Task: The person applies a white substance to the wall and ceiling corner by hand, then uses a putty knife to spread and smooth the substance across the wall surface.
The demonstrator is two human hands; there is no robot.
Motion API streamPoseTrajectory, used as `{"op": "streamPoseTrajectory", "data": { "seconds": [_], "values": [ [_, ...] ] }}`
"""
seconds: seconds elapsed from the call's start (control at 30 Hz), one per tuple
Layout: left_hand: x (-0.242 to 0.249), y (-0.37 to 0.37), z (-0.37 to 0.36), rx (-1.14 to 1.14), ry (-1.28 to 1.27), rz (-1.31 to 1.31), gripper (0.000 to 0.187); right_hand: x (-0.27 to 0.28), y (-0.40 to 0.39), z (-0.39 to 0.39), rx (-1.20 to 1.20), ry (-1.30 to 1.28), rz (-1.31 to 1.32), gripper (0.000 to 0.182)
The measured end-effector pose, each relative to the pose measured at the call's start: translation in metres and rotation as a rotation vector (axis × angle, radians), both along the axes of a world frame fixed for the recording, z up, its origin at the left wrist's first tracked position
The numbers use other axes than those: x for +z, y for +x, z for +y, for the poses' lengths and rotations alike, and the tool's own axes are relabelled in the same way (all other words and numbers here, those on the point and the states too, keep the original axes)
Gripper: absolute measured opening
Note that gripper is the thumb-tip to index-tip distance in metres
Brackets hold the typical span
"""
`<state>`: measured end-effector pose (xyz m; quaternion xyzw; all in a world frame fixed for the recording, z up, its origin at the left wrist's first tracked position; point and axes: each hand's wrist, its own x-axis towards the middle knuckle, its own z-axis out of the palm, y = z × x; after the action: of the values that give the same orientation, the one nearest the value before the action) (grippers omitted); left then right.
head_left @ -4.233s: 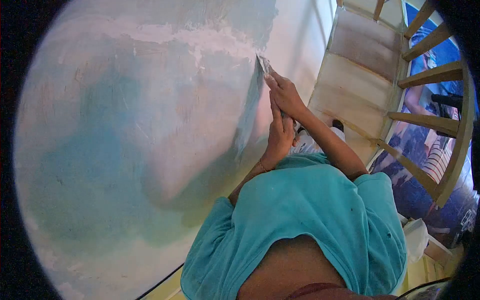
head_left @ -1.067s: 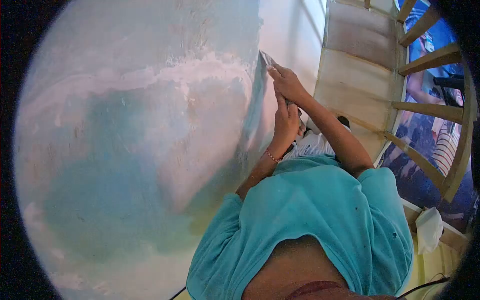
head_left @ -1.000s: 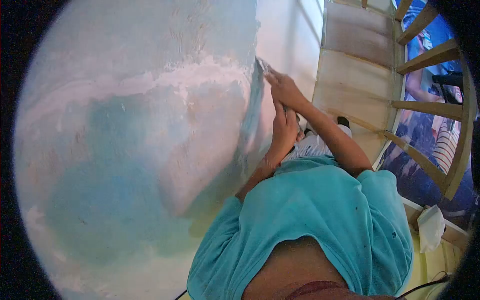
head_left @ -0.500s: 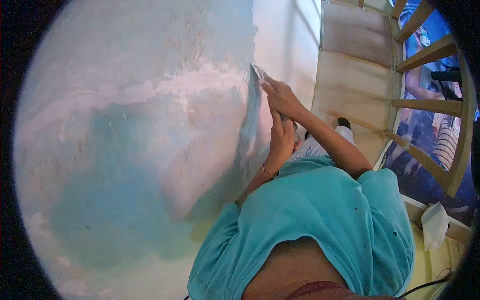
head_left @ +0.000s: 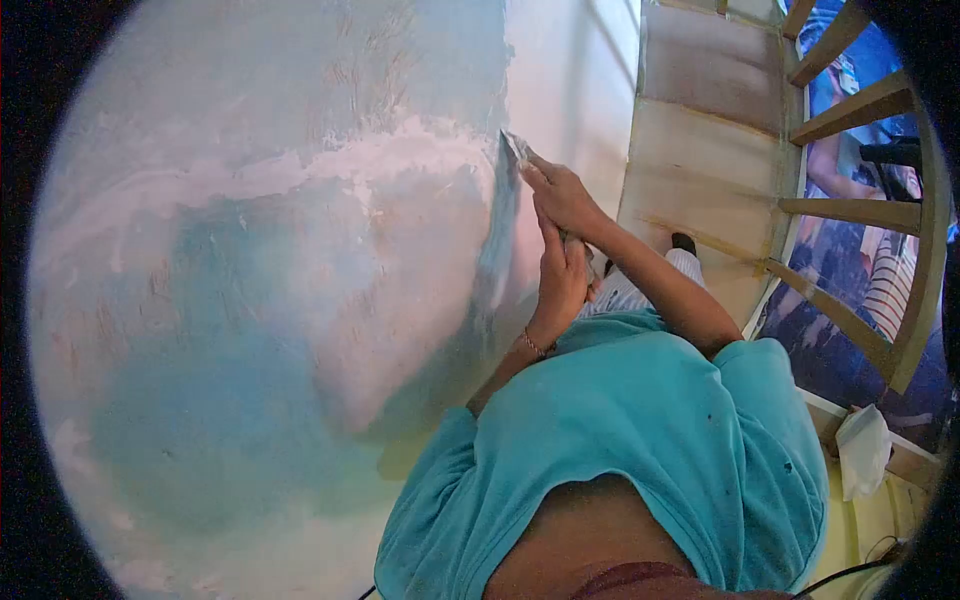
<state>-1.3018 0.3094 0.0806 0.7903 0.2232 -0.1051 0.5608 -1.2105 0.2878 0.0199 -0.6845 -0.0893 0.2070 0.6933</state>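
My right hand (head_left: 566,200) is closed around a putty knife (head_left: 515,146), its narrow blade tilted against the wall. The tip lies at the edge where the bluish wall (head_left: 420,260) meets a whiter strip. Just below, my left hand (head_left: 564,282) is held up against the right wrist, fingers drawn together. A greyish thing shows partly at its palm, too hidden to name. A broad white smear of filler (head_left: 390,152) runs across the wall, left of the blade.
Wooden steps (head_left: 705,150) rise on the right, flanked by a railing with wooden bars (head_left: 850,213). Beyond it are a blue surface, part of an arm and striped cloth (head_left: 893,285). A white bag-like thing (head_left: 863,452) hangs at the lower right.
The blade tip has shifted very slightly down along the wall edge. Both hands keep nearly the same pose, and the view has moved a little.
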Motion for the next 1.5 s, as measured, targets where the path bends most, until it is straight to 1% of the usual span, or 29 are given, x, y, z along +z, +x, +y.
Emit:
{"op": "streamPoseTrajectory", "data": {
  "seconds": [0.07, 0.13, 0.17, 0.2, 0.3, 0.4, 0.5, 0.53, 0.63, 0.73, 0.83, 0.93, 0.97, 1.0, 1.03, 1.1, 1.13, 1.17, 1.23, 1.27, 1.3, 1.33, 1.37, 1.4, 1.47, 1.5],
  "values": [
    [-0.005, -0.005, 0.006, 0.011, -0.011, 0.003, 0.059, 0.003, -0.003, 0.001, 0.014, -0.004, 0.033, 0.042],
    [-0.007, 0.009, 0.008, 0.007, -0.01, 0.027, 0.059, 0.0, 0.01, 0.002, 0.002, -0.001, 0.064, 0.042],
    [-0.009, 0.016, 0.008, 0.001, -0.012, 0.037, 0.059, -0.003, 0.015, 0.001, -0.009, -0.017, 0.008, 0.043],
    [-0.011, 0.019, 0.005, 0.02, -0.075, 0.009, 0.059, -0.005, 0.021, 0.0, -0.021, -0.035, -0.048, 0.043],
    [-0.002, 0.013, -0.001, 0.064, -0.091, 0.065, 0.058, -0.007, 0.013, 0.0, -0.003, -0.048, -0.037, 0.044],
    [-0.006, -0.007, 0.001, 0.026, -0.018, -0.046, 0.056, -0.004, -0.008, 0.003, -0.067, 0.027, -0.165, 0.044],
    [-0.005, 0.008, 0.008, 0.038, -0.107, 0.067, 0.057, -0.006, 0.008, 0.004, -0.035, -0.033, -0.081, 0.043],
    [-0.007, 0.018, 0.01, 0.014, -0.101, 0.053, 0.059, 0.005, 0.018, 0.0, -0.056, -0.035, -0.041, 0.042],
    [-0.005, 0.018, 0.002, 0.025, -0.138, 0.01, 0.06, 0.009, 0.022, -0.006, -0.001, -0.065, -0.022, 0.04],
    [0.002, -0.002, -0.004, 0.078, -0.119, 0.061, 0.06, 0.022, 0.001, -0.014, 0.085, -0.052, -0.179, 0.043],
    [-0.005, -0.005, 0.002, 0.032, -0.06, 0.028, 0.06, 0.012, 0.001, -0.005, 0.063, -0.074, 0.017, 0.045],
    [-0.007, 0.018, 0.002, 0.059, -0.116, 0.008, 0.039, 0.002, 0.021, -0.003, 0.035, -0.054, 0.075, 0.047],
    [-0.006, 0.017, 0.001, 0.049, -0.094, -0.004, 0.039, 0.001, 0.025, -0.004, 0.029, -0.04, 0.1, 0.047],
    [-0.006, 0.017, 0.0, 0.034, -0.073, -0.017, 0.04, 0.002, 0.024, -0.005, 0.023, -0.043, 0.06, 0.047],
    [-0.006, 0.013, 0.0, 0.019, -0.052, -0.025, 0.04, -0.001, 0.016, -0.004, -0.018, -0.04, -0.04, 0.045],
    [-0.017, -0.013, 0.009, -0.225, 0.291, -0.101, 0.046, -0.006, -0.005, 0.001, -0.099, -0.03, -0.243, 0.043],
    [-0.004, -0.017, 0.0, -0.073, 0.088, -0.035, 0.051, 0.018, -0.012, -0.011, 0.071, -0.027, -0.023, 0.044],
    [0.003, -0.019, -0.003, 0.076, -0.115, 0.034, 0.058, 0.019, -0.01, -0.01, 0.073, -0.027, -0.011, 0.044],
    [-0.001, -0.018, 0.0, 0.056, -0.114, 0.055, 0.055, 0.018, -0.011, -0.009, 0.095, -0.034, 0.019, 0.044],
    [-0.003, -0.008, 0.003, 0.041, -0.13, 0.058, 0.054, 0.001, -0.006, -0.001, -0.02, 0.015, -0.086, 0.045],
    [-0.005, 0.001, 0.005, 0.023, -0.146, 0.059, 0.054, 0.002, 0.002, -0.002, -0.011, -0.012, -0.049, 0.045],
    [0.001, 0.011, 0.001, 0.011, -0.074, 0.019, 0.054, 0.007, 0.011, -0.005, -0.003, -0.038, -0.015, 0.045],
    [-0.006, 0.006, 0.003, -0.062, 0.059, -0.086, 0.053, 0.012, 0.014, -0.007, 0.004, -0.063, 0.021, 0.045],
    [-0.019, -0.001, 0.006, -0.139, 0.19, -0.198, 0.053, 0.011, 0.01, -0.007, 0.022, -0.059, -0.004, 0.045],
    [-0.011, -0.009, 0.001, 0.031, -0.161, 0.039, 0.056, 0.01, -0.006, -0.007, 0.027, -0.039, -0.066, 0.045],
    [-0.005, -0.011, -0.001, 0.042, -0.139, 0.053, 0.056, 0.008, -0.012, -0.005, 0.014, -0.021, -0.104, 0.045]
  ]
}}
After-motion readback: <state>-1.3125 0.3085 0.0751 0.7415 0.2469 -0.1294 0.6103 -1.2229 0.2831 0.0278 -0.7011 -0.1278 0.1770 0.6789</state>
